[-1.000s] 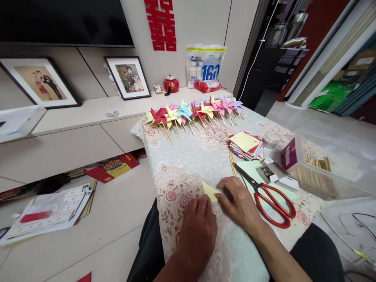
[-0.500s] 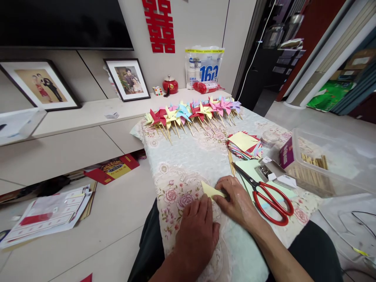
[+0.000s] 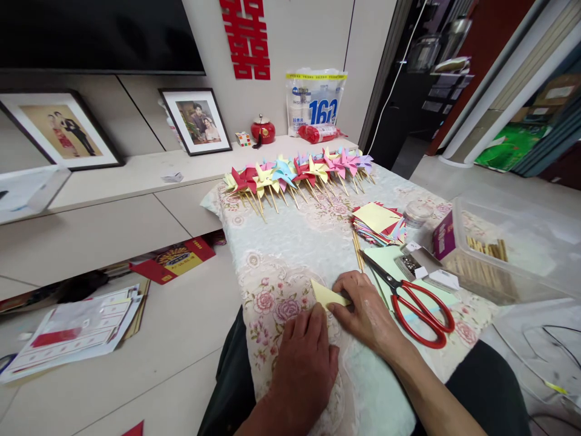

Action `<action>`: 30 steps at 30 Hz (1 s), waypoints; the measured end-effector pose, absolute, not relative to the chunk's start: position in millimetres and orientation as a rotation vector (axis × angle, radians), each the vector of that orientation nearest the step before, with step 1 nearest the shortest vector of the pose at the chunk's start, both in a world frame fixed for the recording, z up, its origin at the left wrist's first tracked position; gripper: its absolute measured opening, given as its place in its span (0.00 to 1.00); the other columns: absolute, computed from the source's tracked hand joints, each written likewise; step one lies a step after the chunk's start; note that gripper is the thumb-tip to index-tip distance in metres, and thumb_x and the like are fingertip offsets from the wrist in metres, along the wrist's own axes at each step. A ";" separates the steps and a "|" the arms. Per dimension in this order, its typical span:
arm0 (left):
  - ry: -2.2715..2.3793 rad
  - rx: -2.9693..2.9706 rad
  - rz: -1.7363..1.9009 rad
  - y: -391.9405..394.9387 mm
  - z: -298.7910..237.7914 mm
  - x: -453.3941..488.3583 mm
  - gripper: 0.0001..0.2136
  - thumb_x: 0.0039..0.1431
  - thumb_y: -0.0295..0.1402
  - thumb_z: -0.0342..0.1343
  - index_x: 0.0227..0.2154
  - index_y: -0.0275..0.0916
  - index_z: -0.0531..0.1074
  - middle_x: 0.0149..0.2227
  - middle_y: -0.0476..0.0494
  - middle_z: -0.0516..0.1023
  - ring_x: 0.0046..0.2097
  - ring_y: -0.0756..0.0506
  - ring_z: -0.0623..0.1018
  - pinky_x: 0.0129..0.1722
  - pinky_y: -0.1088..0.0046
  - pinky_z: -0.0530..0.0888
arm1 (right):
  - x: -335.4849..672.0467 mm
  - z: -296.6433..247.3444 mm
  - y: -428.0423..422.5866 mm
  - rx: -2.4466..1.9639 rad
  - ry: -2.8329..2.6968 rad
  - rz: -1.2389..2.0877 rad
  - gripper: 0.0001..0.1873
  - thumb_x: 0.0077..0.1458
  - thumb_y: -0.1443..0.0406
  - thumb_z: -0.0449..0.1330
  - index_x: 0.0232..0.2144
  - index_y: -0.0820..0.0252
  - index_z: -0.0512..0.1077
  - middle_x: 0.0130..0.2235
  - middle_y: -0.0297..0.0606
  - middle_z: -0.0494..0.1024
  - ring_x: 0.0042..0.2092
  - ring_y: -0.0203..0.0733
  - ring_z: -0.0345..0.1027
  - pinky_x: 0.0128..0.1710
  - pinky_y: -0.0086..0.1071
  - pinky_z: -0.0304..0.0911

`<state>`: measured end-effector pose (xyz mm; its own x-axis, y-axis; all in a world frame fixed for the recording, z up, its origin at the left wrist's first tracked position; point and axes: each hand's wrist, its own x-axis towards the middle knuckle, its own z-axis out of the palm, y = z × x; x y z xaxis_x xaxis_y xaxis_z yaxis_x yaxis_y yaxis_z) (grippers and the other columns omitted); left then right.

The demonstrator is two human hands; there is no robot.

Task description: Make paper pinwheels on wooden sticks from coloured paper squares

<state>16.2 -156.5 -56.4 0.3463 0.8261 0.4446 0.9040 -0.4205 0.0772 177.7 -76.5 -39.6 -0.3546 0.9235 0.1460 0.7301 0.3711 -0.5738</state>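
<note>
A folded pale-yellow piece of paper (image 3: 325, 295) lies on the flowered tablecloth in front of me, pointed at its upper left end. My right hand (image 3: 361, 306) pinches its right end between thumb and fingers. Flat on the cloth rests my left hand (image 3: 305, 357), its fingertips against the paper's lower edge and its fingers side by side. Just right of my right hand are red-handled scissors (image 3: 420, 306), lying partly on pale green paper (image 3: 380, 259). Thin wooden sticks (image 3: 357, 249) lie beyond the right hand.
Colourful paper pinwheels (image 3: 290, 172) on sticks line the table's far end. A stack of coloured paper squares (image 3: 377, 219), a round clear container (image 3: 417, 213), a small box of metal pieces (image 3: 411, 263) and a clear plastic bin (image 3: 508, 278) with sticks stand at the right.
My left fingers have drawn slightly down along the paper, baring a little more of it. The right hand keeps its pinch in nearly the same place.
</note>
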 end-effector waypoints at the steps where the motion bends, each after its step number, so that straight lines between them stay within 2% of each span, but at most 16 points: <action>1: -1.570 -2.417 -0.631 -156.7 -56.2 16.3 0.18 0.59 0.29 0.54 0.50 0.25 0.74 0.51 0.34 0.80 0.47 0.35 0.75 0.46 0.55 0.73 | 178.4 -40.2 -76.4 -1.420 -2.186 0.581 0.07 0.54 0.69 0.62 0.36 0.57 0.69 0.39 0.40 0.71 0.43 0.49 0.63 0.45 0.43 0.62; 6: -1.570 -2.420 -0.605 -156.7 -54.8 16.8 0.17 0.59 0.29 0.53 0.49 0.26 0.75 0.50 0.34 0.80 0.45 0.36 0.76 0.44 0.55 0.73 | 182.3 -43.7 -75.4 -1.359 -2.157 0.617 0.07 0.57 0.71 0.58 0.38 0.56 0.69 0.42 0.40 0.71 0.44 0.48 0.64 0.45 0.42 0.62; 12: -1.611 -2.428 -0.628 -156.0 -57.0 12.8 0.18 0.61 0.31 0.51 0.52 0.32 0.74 0.59 0.37 0.75 0.58 0.32 0.71 0.54 0.50 0.68 | 184.5 -47.7 -74.0 -1.333 -2.141 0.634 0.06 0.58 0.70 0.59 0.38 0.56 0.69 0.42 0.40 0.72 0.45 0.48 0.65 0.46 0.42 0.62; 17: -1.617 -2.441 -0.651 -156.4 -58.0 10.7 0.18 0.62 0.32 0.51 0.53 0.33 0.73 0.59 0.36 0.74 0.60 0.32 0.70 0.56 0.49 0.65 | 185.4 -47.8 -73.6 -1.272 -2.140 0.628 0.09 0.59 0.74 0.54 0.38 0.56 0.70 0.42 0.40 0.73 0.45 0.47 0.65 0.46 0.42 0.62; 24: -1.634 -2.466 -0.716 -157.1 -57.0 9.7 0.19 0.62 0.33 0.51 0.55 0.34 0.71 0.59 0.37 0.74 0.60 0.34 0.70 0.58 0.50 0.64 | 185.6 -45.9 -76.1 -1.310 -2.096 0.626 0.02 0.59 0.69 0.59 0.35 0.57 0.71 0.43 0.42 0.73 0.46 0.49 0.66 0.47 0.44 0.64; 30: -1.650 -2.465 -0.788 -158.2 -55.9 10.1 0.18 0.62 0.31 0.52 0.54 0.34 0.72 0.57 0.34 0.75 0.60 0.34 0.71 0.57 0.49 0.67 | 184.4 -39.7 -81.4 -1.317 -2.091 0.656 0.04 0.56 0.69 0.60 0.35 0.56 0.70 0.39 0.39 0.74 0.43 0.47 0.68 0.43 0.40 0.64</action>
<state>10.1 -158.2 -55.9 0.2908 0.8438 0.4510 0.8810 -0.4200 0.2177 184.4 -81.4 -39.7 -0.3473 0.9142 0.2091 0.6307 0.3927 -0.6693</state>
